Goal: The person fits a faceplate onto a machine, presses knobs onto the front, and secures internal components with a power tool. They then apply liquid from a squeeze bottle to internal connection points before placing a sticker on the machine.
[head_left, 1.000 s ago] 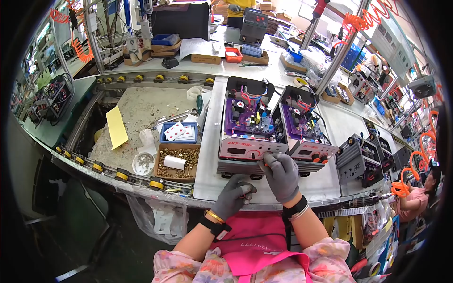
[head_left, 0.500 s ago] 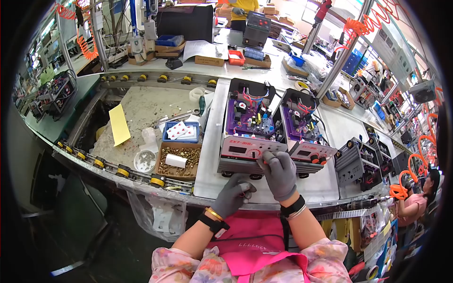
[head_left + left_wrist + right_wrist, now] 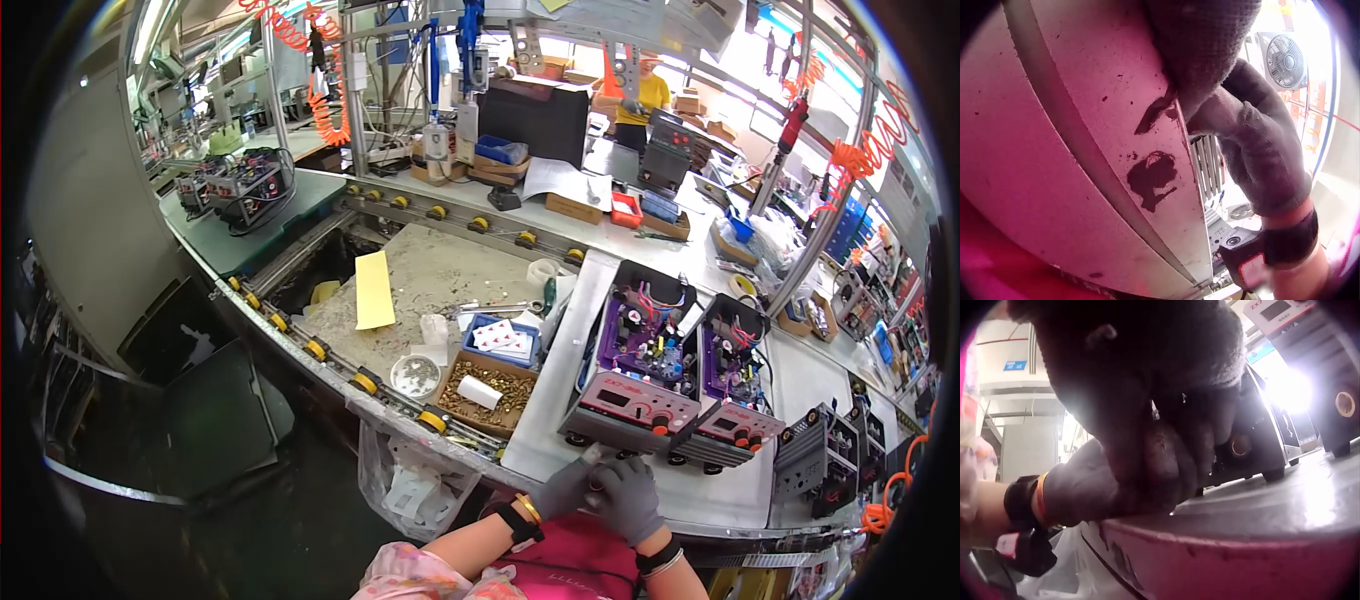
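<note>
Two welder-like units stand side by side on the bench, tops uncovered. The left unit (image 3: 635,405) carries a purple circuit board (image 3: 640,350) and one orange knob (image 3: 660,425) on its front panel. Two orange knobs sit on the right unit (image 3: 735,430). Both hands wear grey gloves and meet just in front of the left unit, over the bench edge. My left hand (image 3: 562,487) has its fingers against those of my right hand (image 3: 628,498), which are bent. Glove fabric hides the fingertips, and I cannot tell whether either holds a small part.
Left of the units are a cardboard box of brass fittings (image 3: 515,402), a blue tray (image 3: 535,352) with printed cards, and a white dish (image 3: 415,362). Yellow rollers (image 3: 365,382) line the bench edge. More units (image 3: 815,455) stand at the right. A person (image 3: 640,95) is at the back.
My right hand has come off the left unit's front panel and down to my left hand; an orange knob now shows there. The head view has swung left, shifting the scene rightward.
</note>
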The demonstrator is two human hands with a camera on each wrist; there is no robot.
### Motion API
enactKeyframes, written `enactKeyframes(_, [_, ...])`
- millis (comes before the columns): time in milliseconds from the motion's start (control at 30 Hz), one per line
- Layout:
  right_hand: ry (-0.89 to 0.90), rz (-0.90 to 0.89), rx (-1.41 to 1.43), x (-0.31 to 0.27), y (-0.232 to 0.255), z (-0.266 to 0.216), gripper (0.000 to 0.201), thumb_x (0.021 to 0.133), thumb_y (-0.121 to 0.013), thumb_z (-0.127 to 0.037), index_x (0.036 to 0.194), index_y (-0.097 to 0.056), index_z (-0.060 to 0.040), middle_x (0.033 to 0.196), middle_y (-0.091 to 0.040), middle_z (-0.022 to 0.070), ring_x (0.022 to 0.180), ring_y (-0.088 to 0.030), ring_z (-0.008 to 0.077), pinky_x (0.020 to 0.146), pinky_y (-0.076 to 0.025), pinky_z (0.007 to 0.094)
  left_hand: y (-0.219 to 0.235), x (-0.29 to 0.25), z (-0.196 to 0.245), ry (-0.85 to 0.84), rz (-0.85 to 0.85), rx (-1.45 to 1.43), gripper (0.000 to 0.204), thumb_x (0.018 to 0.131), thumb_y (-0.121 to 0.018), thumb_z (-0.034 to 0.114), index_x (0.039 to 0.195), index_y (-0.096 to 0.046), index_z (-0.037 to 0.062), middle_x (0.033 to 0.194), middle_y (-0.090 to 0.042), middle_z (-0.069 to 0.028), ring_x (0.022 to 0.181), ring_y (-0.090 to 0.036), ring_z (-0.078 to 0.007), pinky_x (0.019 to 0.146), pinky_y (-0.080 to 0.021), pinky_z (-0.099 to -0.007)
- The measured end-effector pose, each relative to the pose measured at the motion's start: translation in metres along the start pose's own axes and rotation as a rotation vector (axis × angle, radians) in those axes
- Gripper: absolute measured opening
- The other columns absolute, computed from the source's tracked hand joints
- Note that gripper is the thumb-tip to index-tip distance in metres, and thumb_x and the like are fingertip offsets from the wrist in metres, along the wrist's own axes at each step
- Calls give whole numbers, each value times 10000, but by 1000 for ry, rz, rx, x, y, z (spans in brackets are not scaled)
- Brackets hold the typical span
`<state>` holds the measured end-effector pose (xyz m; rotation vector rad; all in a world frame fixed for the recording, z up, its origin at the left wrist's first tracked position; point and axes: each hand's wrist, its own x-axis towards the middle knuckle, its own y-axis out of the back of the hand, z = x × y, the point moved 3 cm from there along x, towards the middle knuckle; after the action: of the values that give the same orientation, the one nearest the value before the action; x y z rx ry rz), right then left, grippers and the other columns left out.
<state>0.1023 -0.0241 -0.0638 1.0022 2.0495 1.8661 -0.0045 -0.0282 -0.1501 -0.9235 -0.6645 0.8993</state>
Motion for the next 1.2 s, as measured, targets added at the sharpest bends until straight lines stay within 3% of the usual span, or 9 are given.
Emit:
enactKeyframes(133, [36, 5, 75, 4, 6, 7, 296, 709, -693, -227, 980, -611, -140, 908, -612, 34, 873, -572, 262, 770, -436, 407, -19, -2, 16, -351, 80, 974, 480, 1020, -281, 416, 1332, -397, 70, 1233, -503, -100, 1125, -500, -165, 960, -414, -332])
enactKeyframes(233, [-85, 129, 286, 5, 25, 4, 218, 776, -654, -187, 972, -615, -103, 839, -609, 75, 779, -590, 291, 688, -460, 399, -10, 0, 2, -27, -22, -49, 491, 994, -359, 451, 1334, -404, 99, 1211, -532, -110, 1103, -533, -208, 935, -441, -369])
enactKeyframes(367, [-182, 284, 535, -11, 38, 11, 180, 796, -647, -93, 970, -637, -46, 812, -592, 114, 719, -606, 274, 580, -475, 349, -10, 0, 1, 28, 96, 38, 504, 951, -433, 513, 1285, -435, 135, 1091, -611, -77, 933, -620, -180, 814, -513, -367])
enactKeyframes(467, [-230, 395, 591, -1, 59, -6, 200, 770, -646, -69, 961, -623, -16, 787, -587, 88, 742, -596, 170, 662, -480, 272, -11, 0, 3, 11, 112, 57, 509, 941, -466, 504, 1285, -435, 129, 1005, -641, -68, 851, -635, -158, 776, -525, -335])
enactKeyframes(633, [-202, 383, 473, -7, 62, 6, 257, 699, -650, 11, 954, -622, -7, 927, -584, 99, 706, -560, 146, 641, -477, 256, -10, -3, 3, -10, 119, 36, 490, 943, -495, 461, 1292, -428, 124, 990, -637, -92, 839, -631, -162, 769, -530, -333])
enactKeyframes(733, [-317, 448, 552, -4, 68, -2, 241, 720, -655, 4, 959, -632, -10, 898, -604, 109, 778, -583, 222, 682, -486, 314, 0, -1, -3, -31, 157, 82, 483, 951, -491, 437, 1311, -400, 129, 1015, -627, -111, 849, -630, -171, 768, -528, -341])
enactKeyframes(867, [-332, 420, 489, -3, 79, -9, 285, 710, -640, 46, 986, -645, -28, 944, -609, 114, 775, -609, 223, 651, -493, 285, -5, -5, 1, -111, 177, 153, 477, 957, -491, 403, 1328, -365, 131, 1049, -615, -122, 854, -626, -174, 771, -524, -351])
enactKeyframes(1033, [-118, 558, 204, 12, 86, -9, 378, 692, -691, 41, 1050, -652, -71, 962, -604, 124, 870, -614, 290, 723, -519, 345, -2, -2, 2, -125, 110, 70, 427, 956, -507, 358, 1306, -391, 143, 1045, -629, -135, 842, -633, -191, 759, -523, -362])
enactKeyframes(1200, [-12, 579, -253, 35, 89, -6, 350, 679, -767, -151, 1001, -630, -139, 910, -609, 22, 842, -562, 226, 779, -406, 372, -10, -4, 6, -131, 102, 67, 386, 967, -499, 327, 1286, -405, 132, 1034, -630, -165, 827, -633, -198, 796, -512, -371])
